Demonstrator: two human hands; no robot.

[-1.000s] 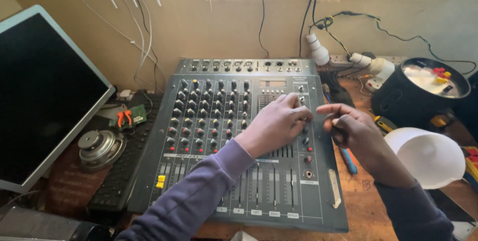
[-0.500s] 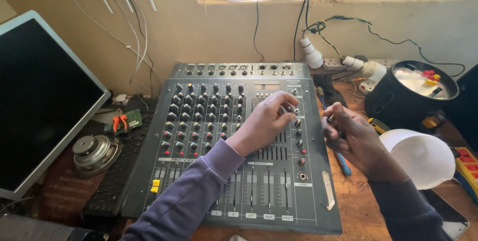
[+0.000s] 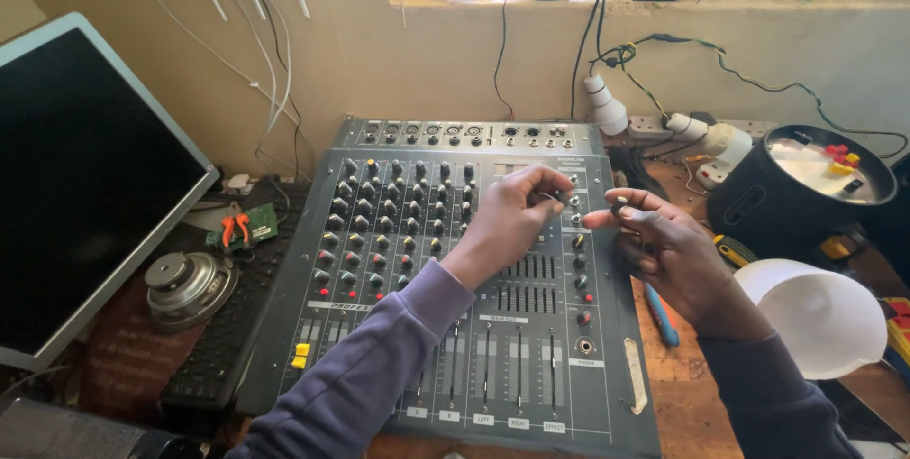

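**Knob work on the mixer's right-hand column**

Head view: left hand (image 3: 512,217) was over the mixer (image 3: 445,288), fingertips pinched on a small knob (image 3: 559,198) at the top of the right-hand knob column, wrist low, likely for steadiness. Right hand (image 3: 664,250) hovered just beside it, thumb and forefinger pinching a small dark part (image 3: 618,203), other fingers loose. White bowl (image 3: 815,312) and black tub (image 3: 801,184) sat to the right, off the panel.

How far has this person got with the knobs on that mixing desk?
Done: hard to tell; almost all knobs on the mixer sit in place. In hand: the left hand pinches at a knob in the right-hand column, while the right hand holds a small dark piece, likely a pulled knob cap. Left: the other knobs in that column look untouched.
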